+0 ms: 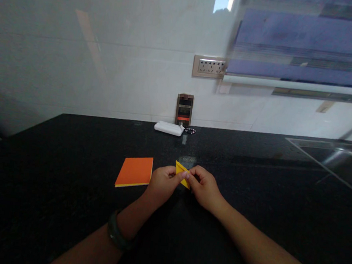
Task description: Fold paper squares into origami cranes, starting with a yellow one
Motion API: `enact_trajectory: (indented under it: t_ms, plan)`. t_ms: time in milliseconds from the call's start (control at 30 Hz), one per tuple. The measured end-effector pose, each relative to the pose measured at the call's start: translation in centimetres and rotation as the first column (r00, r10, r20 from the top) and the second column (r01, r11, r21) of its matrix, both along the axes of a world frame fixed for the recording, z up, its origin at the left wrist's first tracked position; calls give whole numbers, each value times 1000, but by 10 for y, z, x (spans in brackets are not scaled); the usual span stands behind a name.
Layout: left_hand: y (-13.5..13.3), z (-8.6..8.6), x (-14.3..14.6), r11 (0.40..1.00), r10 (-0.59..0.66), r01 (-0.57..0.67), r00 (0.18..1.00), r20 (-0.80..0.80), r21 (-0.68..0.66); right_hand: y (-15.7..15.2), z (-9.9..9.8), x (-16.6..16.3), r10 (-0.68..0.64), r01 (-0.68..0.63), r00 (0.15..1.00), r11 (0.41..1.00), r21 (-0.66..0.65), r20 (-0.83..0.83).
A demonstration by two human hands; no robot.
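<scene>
A small piece of folded yellow paper [184, 183] is pinched between my two hands, just above the dark countertop. My left hand [164, 185] grips its left side, the thumb lying across the front. On the other side, my right hand [205, 188] holds the right edge between thumb and fingers, and the two thumb tips nearly meet. Parts of the paper are covered by the fingers. Close to my left hand lies a flat stack of square paper [135, 171], orange on top with a yellow edge showing below.
A white power bank [168, 128] with a beaded strap [190, 130] lies at the back of the black countertop [59, 203]. Behind it a phone [184, 109] leans on the tiled wall, below a socket panel [211, 67]. A metal sink [347, 162] is at the right.
</scene>
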State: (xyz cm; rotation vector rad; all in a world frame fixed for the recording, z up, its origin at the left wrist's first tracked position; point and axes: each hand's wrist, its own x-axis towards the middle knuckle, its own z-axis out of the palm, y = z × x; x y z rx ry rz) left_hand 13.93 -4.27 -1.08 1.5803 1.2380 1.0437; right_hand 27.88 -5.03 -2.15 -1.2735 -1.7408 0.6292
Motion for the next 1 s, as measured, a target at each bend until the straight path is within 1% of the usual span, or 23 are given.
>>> enact_trajectory:
  t_ms: [33,133,200,400,533,700,767,867,1000]
  plan:
    - [0,1,0,1000,-3,3,1000,21,-5,0,0,0,11,-11,1000,1000,9,12]
    - [-1,1,2,997,-44,54,985,165,-53,-2,1,1,43,-43,998,999,14,35]
    - [-1,0,2,995,-51,68,974,219,-71,-3,1,1,46,-47,998,998,28,45]
    - [-2,0,2,994,-48,71,969,244,-87,-3,2,1,36,-38,998,998,42,47]
    - [-5,4,3,994,-15,44,966,259,-105,-6,6,0,46,-49,998,997,60,47]
    - [-7,5,3,986,-22,78,935,354,-145,-9,12,-1,97,-99,995,991,85,29]
    - [-6,5,3,979,-10,88,920,391,-182,-10,12,-1,115,-114,993,992,56,-5]
    - [-4,7,2,973,30,64,916,401,-221,-9,9,-1,119,-122,990,992,-32,-76]
    - [-2,7,2,972,36,50,933,359,-228,-6,4,-2,64,-84,985,989,-120,-158]
